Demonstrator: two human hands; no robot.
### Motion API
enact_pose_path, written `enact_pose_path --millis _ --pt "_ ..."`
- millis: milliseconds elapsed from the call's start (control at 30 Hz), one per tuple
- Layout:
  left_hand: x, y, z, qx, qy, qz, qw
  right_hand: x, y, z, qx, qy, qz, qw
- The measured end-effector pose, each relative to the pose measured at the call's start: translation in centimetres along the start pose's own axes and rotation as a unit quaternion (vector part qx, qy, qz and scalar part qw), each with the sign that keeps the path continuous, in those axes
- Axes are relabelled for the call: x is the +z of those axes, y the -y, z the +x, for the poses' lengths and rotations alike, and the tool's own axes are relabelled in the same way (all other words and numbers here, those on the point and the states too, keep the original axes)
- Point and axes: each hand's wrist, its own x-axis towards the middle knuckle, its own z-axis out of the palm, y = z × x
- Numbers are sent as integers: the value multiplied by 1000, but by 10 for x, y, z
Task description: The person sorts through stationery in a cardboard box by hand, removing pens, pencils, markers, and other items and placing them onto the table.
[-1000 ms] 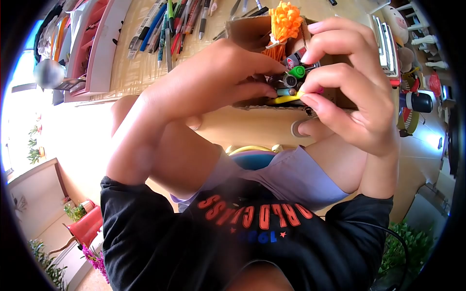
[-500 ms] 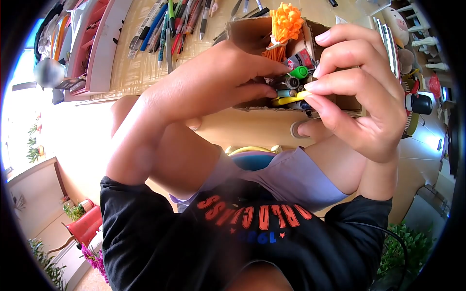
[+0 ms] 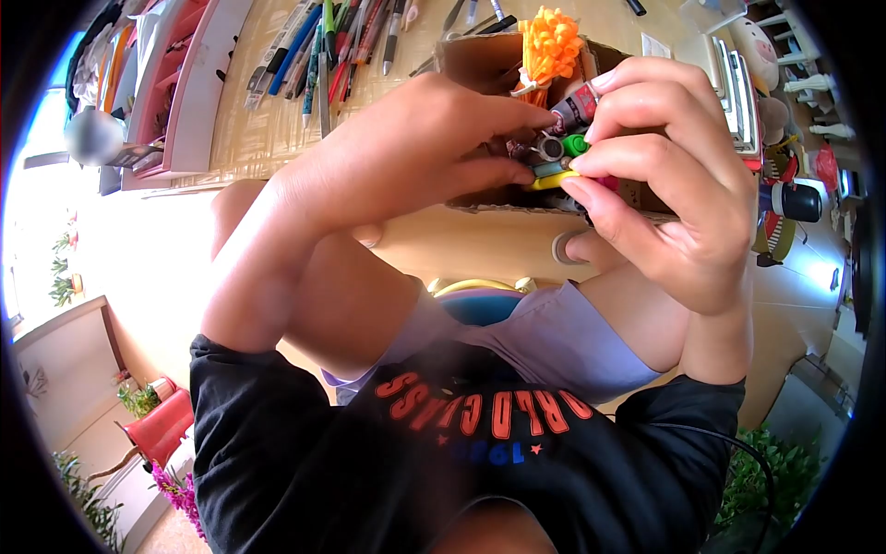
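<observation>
Over the cardboard box (image 3: 480, 57), my left hand (image 3: 434, 138) is closed around a bundle of pens and markers, their ends pointing right. My right hand (image 3: 664, 166) has its thumb and index finger at the end of a yellow pen (image 3: 551, 180), beside a green-capped marker (image 3: 575, 145). A grey and red tube (image 3: 577, 106) leans near the other fingertips of that hand. Orange flower-like sticks (image 3: 551, 46), tied in a bunch, stand up in the box behind the bundle.
Several loose pens and markers (image 3: 318, 55) lie on the table (image 3: 235, 138) at the upper left. A white and pink shelf (image 3: 189, 102) stands at its left edge. Stacked books or boxes (image 3: 736, 97) are at the right. Below are my legs and a stool.
My right hand moved away to the right, then came back to the bundle. The grey and red tube is raised and tilted more. My left hand keeps its grip.
</observation>
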Motion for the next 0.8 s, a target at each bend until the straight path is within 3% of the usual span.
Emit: enact_pose_path --millis 433,500,567,800 --pt "0 0 -3 5 21 15 1000 -3 -15 -8 28 -18 84 996" --pt "-2 -3 -2 -14 49 1 999 -16 -9 0 44 51 33 997" --pt "-5 -6 -1 -44 81 -21 996 -15 -6 5 29 58 47 997" --pt "-2 -3 -2 2 59 8 998 6 -7 -3 8 75 16 997"
